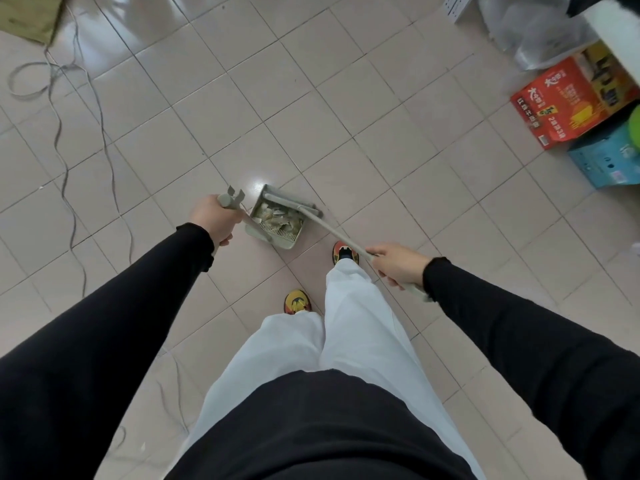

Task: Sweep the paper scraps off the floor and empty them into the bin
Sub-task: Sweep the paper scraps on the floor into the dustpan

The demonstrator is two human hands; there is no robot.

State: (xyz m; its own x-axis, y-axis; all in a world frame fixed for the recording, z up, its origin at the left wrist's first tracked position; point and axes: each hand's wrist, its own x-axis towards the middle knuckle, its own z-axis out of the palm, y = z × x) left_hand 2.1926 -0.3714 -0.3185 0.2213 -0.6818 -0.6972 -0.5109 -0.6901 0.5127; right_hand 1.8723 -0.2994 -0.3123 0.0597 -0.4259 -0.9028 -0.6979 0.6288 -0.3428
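A grey-green dustpan (282,237) stands on the tiled floor just ahead of my feet, with paper scraps (277,218) piled inside it. My left hand (214,218) grips the top of the dustpan's upright handle (227,199). My right hand (398,263) grips the long pale broom handle (332,232), which slants down to the left. The broom head (291,200) lies along the far edge of the dustpan, against the scraps. No bin is recognisable in view.
Grey cables (62,133) trail over the floor at the left. At the right stand a red carton (568,102), a blue box (606,164) and a clear plastic bag (540,32). My shoes (344,252) are close behind the dustpan.
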